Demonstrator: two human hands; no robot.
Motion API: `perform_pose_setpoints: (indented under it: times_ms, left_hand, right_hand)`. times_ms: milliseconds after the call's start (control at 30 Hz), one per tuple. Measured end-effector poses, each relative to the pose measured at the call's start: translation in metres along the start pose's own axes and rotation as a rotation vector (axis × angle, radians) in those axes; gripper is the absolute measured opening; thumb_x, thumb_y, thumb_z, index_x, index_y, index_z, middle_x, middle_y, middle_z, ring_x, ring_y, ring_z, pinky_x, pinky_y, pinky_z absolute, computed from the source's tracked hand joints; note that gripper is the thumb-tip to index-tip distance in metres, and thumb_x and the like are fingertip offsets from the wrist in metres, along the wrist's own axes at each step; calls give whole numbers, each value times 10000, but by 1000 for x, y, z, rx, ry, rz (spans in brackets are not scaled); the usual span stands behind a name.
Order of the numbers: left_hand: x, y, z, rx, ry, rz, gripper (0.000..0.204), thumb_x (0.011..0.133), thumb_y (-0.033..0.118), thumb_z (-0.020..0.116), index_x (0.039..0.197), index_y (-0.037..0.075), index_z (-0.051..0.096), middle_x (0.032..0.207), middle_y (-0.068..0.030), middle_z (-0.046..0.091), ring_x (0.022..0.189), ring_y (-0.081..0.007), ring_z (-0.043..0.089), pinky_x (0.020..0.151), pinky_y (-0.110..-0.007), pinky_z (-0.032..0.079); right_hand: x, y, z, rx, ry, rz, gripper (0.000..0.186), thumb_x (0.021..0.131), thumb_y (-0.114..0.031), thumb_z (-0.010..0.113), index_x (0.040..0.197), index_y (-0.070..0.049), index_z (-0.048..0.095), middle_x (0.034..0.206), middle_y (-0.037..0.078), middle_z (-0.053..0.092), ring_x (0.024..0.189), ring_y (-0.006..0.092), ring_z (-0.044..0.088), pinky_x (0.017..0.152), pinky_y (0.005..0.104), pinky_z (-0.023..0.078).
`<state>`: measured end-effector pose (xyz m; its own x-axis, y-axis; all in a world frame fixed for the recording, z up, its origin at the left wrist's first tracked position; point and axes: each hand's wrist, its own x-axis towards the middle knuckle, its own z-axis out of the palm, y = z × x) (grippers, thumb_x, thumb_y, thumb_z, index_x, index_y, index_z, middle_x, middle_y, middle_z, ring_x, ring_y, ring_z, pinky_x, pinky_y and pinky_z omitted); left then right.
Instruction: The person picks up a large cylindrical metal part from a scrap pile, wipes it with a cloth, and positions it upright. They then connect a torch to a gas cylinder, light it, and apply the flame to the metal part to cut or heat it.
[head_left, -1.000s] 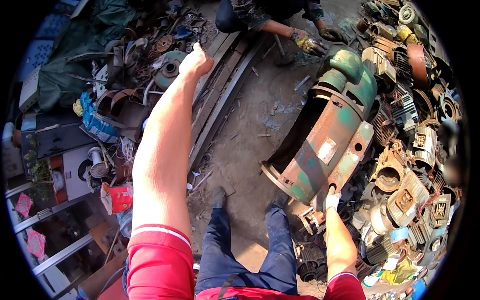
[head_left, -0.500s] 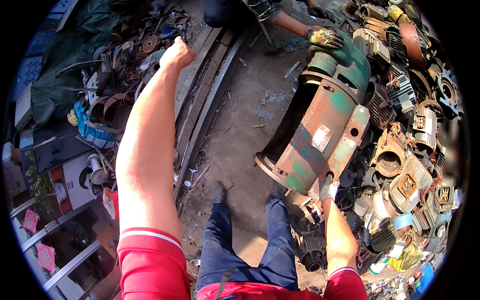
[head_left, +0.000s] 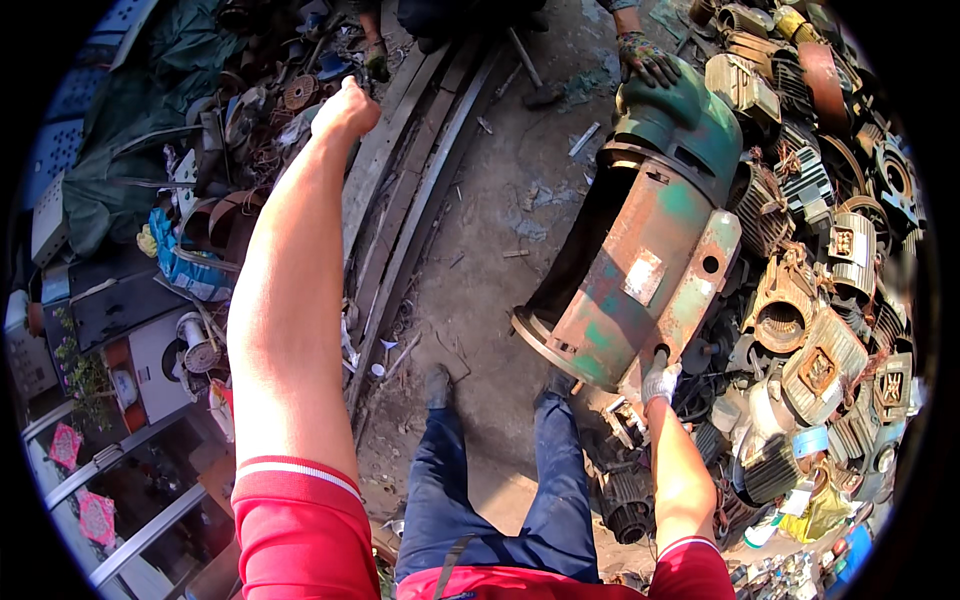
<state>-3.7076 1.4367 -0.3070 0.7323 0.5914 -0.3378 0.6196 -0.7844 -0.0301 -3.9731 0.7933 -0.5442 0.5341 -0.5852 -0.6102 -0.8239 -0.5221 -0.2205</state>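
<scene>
A large rusty motor housing (head_left: 620,265) with worn green paint lies tilted at the right of the ground, its green domed end away from me. My right hand (head_left: 660,383), in a pale glove, is closed on the near end of its flat mounting foot, by a hole; some fingers are hidden. My bare left hand (head_left: 346,110) is stretched far forward over the scrap on the left, fingers curled and one finger pointing ahead. It holds nothing that I can see. A co-worker's patterned gloved hand (head_left: 648,60) rests on the housing's domed end.
Old motors (head_left: 790,310) are heaped along the right. Long metal beams (head_left: 405,200) run along the ground left of centre, beside mixed scrap (head_left: 300,92). A hammer (head_left: 540,92) lies near the co-worker, whose other gloved hand (head_left: 376,62) is at the far left.
The co-worker has shifted, and their other gloved hand now shows near my left hand. My left hand has moved slightly left. The housing and my right hand stay about where they were.
</scene>
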Motion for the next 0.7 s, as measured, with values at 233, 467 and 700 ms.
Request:
perform_pose_setpoints:
  times_ms: [233,467,700]
  left_hand:
    - [0,-1,-3,24,-36,-36,661,942,204,451,1556,54,258,1385,-248,573,1283,-362,571,1065,-439,450]
    - [-6,5,-2,38,-51,1,681,949,188,441,1580,76,209,1391,-227,576,1275,-357,579,1063,-436,452]
    - [-2,1,10,50,-7,15,683,934,184,470,1562,63,229,1336,-241,611,1226,-365,612,1031,-449,475]
  right_hand:
    - [30,28,18,-4,35,-12,816,1001,-538,517,1539,31,290,1540,238,396,1380,348,443,1100,381,372]
    - [52,56,29,116,27,-41,799,1005,-521,523,1519,53,310,1512,247,430,1361,352,461,1091,389,381]
    - [35,35,24,101,-4,-43,869,993,-526,526,1525,98,238,1563,271,339,1427,354,384,1156,383,325]
